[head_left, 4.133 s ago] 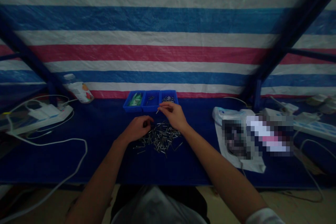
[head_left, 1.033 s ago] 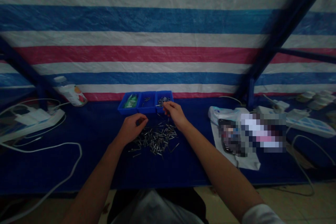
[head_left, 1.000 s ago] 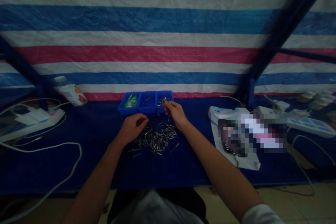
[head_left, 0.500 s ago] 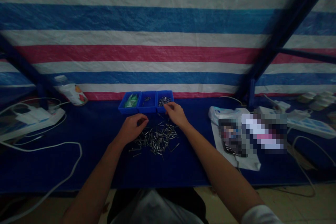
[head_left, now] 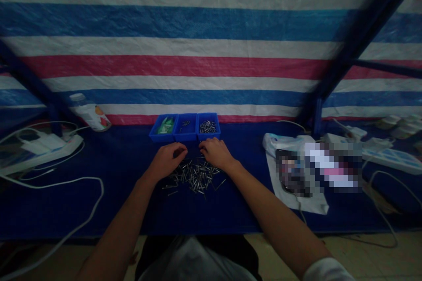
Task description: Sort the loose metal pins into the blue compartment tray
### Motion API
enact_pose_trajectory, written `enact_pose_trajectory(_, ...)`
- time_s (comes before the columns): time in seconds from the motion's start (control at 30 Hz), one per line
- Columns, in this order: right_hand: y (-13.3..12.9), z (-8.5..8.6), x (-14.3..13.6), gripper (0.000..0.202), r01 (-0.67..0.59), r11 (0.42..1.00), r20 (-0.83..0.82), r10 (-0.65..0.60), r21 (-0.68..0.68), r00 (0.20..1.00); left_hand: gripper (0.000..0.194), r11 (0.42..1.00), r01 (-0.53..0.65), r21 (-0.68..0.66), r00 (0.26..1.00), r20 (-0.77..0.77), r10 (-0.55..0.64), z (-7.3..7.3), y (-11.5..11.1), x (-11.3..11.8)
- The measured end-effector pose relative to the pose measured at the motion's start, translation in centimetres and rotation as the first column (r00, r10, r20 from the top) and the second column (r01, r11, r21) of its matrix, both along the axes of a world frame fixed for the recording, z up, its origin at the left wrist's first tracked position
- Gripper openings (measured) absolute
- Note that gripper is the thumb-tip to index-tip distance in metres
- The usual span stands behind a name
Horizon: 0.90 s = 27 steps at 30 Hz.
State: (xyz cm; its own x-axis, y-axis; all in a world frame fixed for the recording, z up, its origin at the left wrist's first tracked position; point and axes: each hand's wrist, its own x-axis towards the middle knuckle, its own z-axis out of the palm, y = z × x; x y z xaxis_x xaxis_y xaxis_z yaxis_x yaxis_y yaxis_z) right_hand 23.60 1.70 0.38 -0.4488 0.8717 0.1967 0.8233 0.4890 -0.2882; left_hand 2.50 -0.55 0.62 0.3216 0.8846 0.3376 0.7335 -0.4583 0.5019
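Observation:
A loose pile of thin metal pins, perhaps screws or rivets (head_left: 197,178), lies on the dark blue table. My left hand (head_left: 169,158) rests at the pile's upper left, fingertips pinched; what they hold, if anything, is too small to make out. At the upper right edge of the pile, my right hand (head_left: 216,153) has its fingers curled down and together, their tips partly hidden. Just beyond the hands stand three joined blue bins: the left bin (head_left: 152,132) has green and clear plastic in it, the middle bin (head_left: 185,136) a few pins, the right bin (head_left: 216,116) many.
A bottle (head_left: 90,113) stands at the back left near a white power strip (head_left: 49,151) with cables. To the right lie a phone (head_left: 292,173) on a white plastic bag (head_left: 316,204) and another power strip (head_left: 392,160). A striped tarp (head_left: 211,66) hangs behind.
My right hand has moved from the front edge of the right bin back toward me and slightly left, down to the pile. My left hand has stayed nearly still.

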Motion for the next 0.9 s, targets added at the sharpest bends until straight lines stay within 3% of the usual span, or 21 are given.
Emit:
enact_pose_trajectory(0.27, -0.6, 1.1, 0.5, 0.027, -0.066, 0.995, -0.032, 0.064, -0.072, 0.997, 0.021, 1.000, -0.007, -0.019, 1.000, 0.007, 0.007, 0.0, 0.0, 0.0)
enact_pose_trajectory(0.53, -0.4, 0.6, 0.6, 0.033, -0.115, 0.989, -0.006, 0.115, -0.092, 0.993, 0.020, 1.000, -0.014, -0.009, 1.000, 0.012, 0.015, 0.0, 0.1, 0.0)
enact_pose_trajectory(0.9, -0.6, 1.0, 0.2, 0.038, -0.176, 0.984, -0.175, 0.175, 0.014, 0.969, 0.021, 1.000, -0.003, -0.005, 0.999, 0.038, 0.003, 0.1, -0.1, 0.1)
